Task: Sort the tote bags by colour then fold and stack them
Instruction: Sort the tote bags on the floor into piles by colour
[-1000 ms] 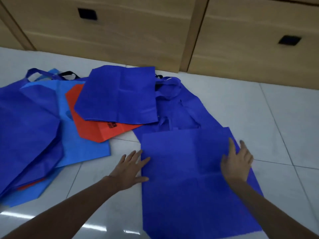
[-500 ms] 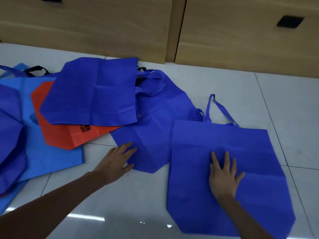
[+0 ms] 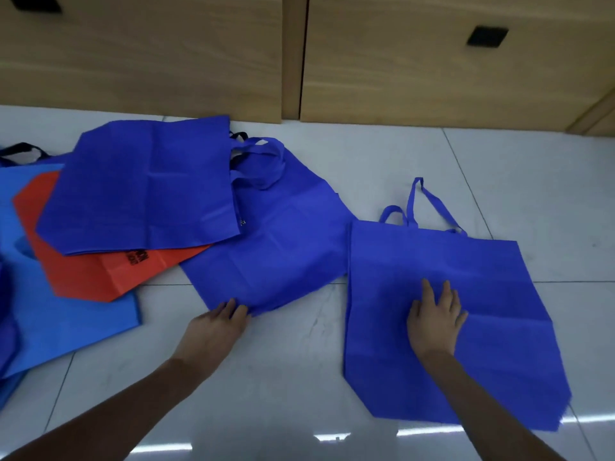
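Observation:
A royal-blue tote bag [image 3: 492, 294] lies flat on the white floor at the right, handles pointing away from me. My right hand [image 3: 436, 319] presses flat on its middle with fingers spread. A second royal-blue bag [image 3: 279, 247] lies in the middle. My left hand [image 3: 218, 326] touches its near corner, and whether the fingers pinch the cloth I cannot tell. A third royal-blue bag [image 3: 146, 188] lies on an orange-red bag [image 3: 90, 281], which lies on a light-blue bag [image 3: 66, 324].
Wooden cabinet fronts [image 3: 399, 61] with square black pulls run along the far side of the tiled floor [image 3: 299, 377]. More dark-blue cloth [image 3: 5, 311] shows at the left edge, and a black handle [image 3: 20, 151] peeks out behind the pile.
The right-hand bag has slid right, away from the pile, with my right hand flat on it. My left hand left that bag and now touches the middle bag's corner.

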The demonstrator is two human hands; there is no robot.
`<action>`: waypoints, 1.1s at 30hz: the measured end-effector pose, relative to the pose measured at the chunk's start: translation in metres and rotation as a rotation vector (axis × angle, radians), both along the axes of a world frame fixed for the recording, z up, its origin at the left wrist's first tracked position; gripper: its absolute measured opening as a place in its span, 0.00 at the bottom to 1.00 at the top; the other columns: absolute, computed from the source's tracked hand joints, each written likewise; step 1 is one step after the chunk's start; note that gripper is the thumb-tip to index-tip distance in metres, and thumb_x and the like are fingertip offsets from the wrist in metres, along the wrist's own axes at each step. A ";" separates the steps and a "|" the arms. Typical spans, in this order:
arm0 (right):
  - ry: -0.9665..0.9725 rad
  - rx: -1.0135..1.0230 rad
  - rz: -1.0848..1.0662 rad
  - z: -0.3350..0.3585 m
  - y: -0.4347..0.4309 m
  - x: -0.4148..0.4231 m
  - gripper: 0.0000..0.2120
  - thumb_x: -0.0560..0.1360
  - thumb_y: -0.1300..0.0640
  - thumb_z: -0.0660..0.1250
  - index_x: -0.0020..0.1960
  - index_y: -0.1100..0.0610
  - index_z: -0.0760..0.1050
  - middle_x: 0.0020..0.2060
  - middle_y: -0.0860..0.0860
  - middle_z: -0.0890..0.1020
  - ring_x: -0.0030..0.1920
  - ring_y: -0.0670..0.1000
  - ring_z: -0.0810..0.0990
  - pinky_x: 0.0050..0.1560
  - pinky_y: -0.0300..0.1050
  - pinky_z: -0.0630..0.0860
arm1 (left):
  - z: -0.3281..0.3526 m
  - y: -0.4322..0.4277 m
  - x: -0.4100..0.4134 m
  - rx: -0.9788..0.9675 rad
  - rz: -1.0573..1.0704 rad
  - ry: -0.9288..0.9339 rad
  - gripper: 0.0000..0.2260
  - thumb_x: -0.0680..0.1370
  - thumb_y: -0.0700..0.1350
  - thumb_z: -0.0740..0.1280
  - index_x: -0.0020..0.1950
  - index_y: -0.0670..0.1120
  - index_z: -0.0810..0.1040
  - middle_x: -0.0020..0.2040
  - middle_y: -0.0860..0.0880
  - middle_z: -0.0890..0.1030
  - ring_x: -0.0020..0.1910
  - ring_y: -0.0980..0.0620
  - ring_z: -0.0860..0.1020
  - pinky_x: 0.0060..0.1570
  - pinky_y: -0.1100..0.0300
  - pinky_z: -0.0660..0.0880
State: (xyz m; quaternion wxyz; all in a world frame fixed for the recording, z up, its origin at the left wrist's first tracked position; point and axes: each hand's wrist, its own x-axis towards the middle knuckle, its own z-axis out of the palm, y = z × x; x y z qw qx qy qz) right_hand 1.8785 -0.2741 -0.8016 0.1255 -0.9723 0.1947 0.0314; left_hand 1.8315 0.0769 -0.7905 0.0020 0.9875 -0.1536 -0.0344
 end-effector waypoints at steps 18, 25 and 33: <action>-0.019 1.294 0.292 0.117 0.152 0.006 0.26 0.74 0.72 0.55 0.66 0.51 0.67 0.56 0.44 0.78 0.55 0.45 0.78 0.57 0.43 0.77 | 0.056 0.012 -0.035 -0.305 -0.241 -0.178 0.22 0.79 0.59 0.55 0.57 0.45 0.79 0.54 0.50 0.82 0.45 0.53 0.82 0.42 0.61 0.77; 0.028 0.908 -0.016 0.126 0.010 0.016 0.18 0.74 0.68 0.57 0.61 0.54 0.69 0.54 0.51 0.78 0.49 0.51 0.77 0.46 0.46 0.76 | 0.061 -0.013 0.009 0.051 -0.443 0.080 0.37 0.73 0.66 0.50 0.77 0.49 0.47 0.77 0.45 0.55 0.68 0.47 0.67 0.64 0.44 0.66; 0.001 -0.065 -0.155 0.067 -0.079 -0.008 0.26 0.76 0.59 0.62 0.72 0.62 0.59 0.72 0.62 0.60 0.68 0.65 0.63 0.68 0.58 0.60 | 0.013 -0.058 0.006 -0.231 0.110 0.549 0.35 0.76 0.62 0.60 0.77 0.53 0.48 0.78 0.47 0.46 0.76 0.48 0.49 0.72 0.56 0.49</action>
